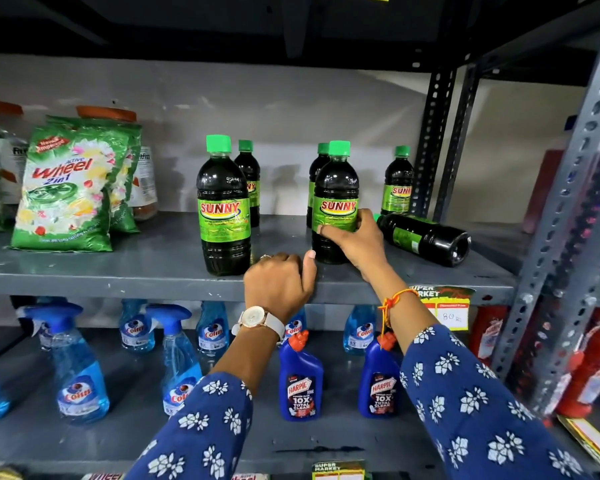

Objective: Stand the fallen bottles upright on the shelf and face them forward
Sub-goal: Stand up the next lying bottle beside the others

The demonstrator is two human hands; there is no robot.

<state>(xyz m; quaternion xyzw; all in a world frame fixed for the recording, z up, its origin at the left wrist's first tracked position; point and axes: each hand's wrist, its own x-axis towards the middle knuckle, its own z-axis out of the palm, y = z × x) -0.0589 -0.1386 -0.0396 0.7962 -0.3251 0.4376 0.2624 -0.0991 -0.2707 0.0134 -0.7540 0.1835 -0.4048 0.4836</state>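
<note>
Dark Sunny bottles with green caps stand on the grey shelf (136, 268). My right hand (355, 242) grips the lower part of an upright front bottle (336, 188), its label facing forward. One bottle (426, 237) lies on its side just to the right, base toward me, cap hidden behind my right hand. Another upright front bottle (224, 206) stands to the left, label forward. Behind them stand three more bottles, one at the back left (248, 168), one mostly hidden (321, 161), one at the back right (399, 181). My left hand (279, 287) rests curled on the shelf's front edge, holding nothing.
Green Wheel detergent packets (66, 188) stand at the shelf's left, jars behind them. A perforated steel upright (568, 220) borders the right side. The shelf below holds blue Colin spray bottles (77, 368) and blue Harpic bottles (300, 382). A price tag (447, 306) hangs on the shelf edge.
</note>
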